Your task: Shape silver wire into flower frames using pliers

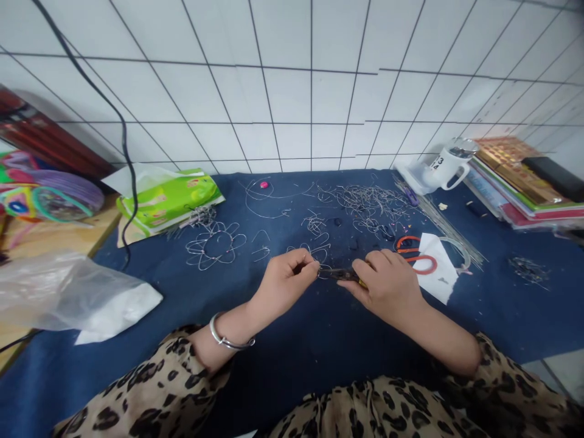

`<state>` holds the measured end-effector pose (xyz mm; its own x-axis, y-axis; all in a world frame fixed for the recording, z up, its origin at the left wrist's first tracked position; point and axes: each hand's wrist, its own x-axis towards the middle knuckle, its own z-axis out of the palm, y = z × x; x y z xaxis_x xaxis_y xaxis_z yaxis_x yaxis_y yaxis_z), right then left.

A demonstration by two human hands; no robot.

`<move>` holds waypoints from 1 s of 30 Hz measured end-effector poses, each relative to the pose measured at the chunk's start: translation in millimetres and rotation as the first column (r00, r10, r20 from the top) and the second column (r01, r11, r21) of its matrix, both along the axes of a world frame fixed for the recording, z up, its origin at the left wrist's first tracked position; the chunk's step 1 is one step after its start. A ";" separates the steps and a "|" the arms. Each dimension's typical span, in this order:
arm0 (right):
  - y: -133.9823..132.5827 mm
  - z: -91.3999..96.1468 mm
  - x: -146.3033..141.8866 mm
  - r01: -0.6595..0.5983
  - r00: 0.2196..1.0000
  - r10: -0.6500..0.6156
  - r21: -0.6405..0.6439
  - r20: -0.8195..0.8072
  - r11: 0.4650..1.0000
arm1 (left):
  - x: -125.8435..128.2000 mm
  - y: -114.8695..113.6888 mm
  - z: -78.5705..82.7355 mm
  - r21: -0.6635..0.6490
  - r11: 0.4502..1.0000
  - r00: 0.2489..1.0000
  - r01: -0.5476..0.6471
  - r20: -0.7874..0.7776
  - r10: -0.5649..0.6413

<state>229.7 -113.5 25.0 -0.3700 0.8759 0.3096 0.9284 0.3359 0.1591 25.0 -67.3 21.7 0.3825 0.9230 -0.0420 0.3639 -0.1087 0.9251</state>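
Observation:
My left hand (292,274) pinches a thin piece of wire (325,267) between thumb and fingertips. My right hand (387,283) is wrapped round a pair of pliers (337,274), whose dark jaws point left and meet the wire close to my left fingertips. Whether the jaws are fully closed is too small to tell. Just beyond my hands lie bent wire loops (319,246). To the left, a flower-shaped wire ring (216,245) rests flat on the dark blue cloth (283,365).
A heap of wire scraps (369,204) lies at the back, near orange-handled scissors (422,264) on white paper. A white mug (451,165) and stacked books (524,182) stand right. At left are a green tissue pack (173,198), a plastic bag (68,298) and a hanging black cable (124,140).

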 end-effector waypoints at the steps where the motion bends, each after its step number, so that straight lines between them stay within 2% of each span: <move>1: 1.0 -0.1 0.8 0.003 1.000 -0.003 0.003 0.006 1.000 | 0.0 0.8 0.0 -0.012 1.000 1.000 -0.005 -0.004 0.005; 10: 9.2 -6.3 1.7 -0.030 0.999 0.028 0.047 0.044 0.998 | 1.1 5.1 1.4 -0.039 0.999 0.999 -0.007 -0.040 0.006; 17: 12.1 -18.5 4.1 -0.019 1.000 0.018 0.036 0.025 0.999 | 0.4 10.7 -8.4 -0.118 0.992 0.999 0.043 -0.008 -0.044; 22: 11.2 -24.3 7.4 -0.028 0.997 0.020 -0.115 -0.069 0.993 | 0.0 12.9 -10.8 -0.132 0.985 0.994 0.108 0.021 -0.106; 30: 10.1 -22.5 8.5 -0.092 0.959 -0.021 -0.377 -0.283 0.921 | -1.0 11.0 -12.1 0.016 0.986 0.985 0.168 0.047 -0.168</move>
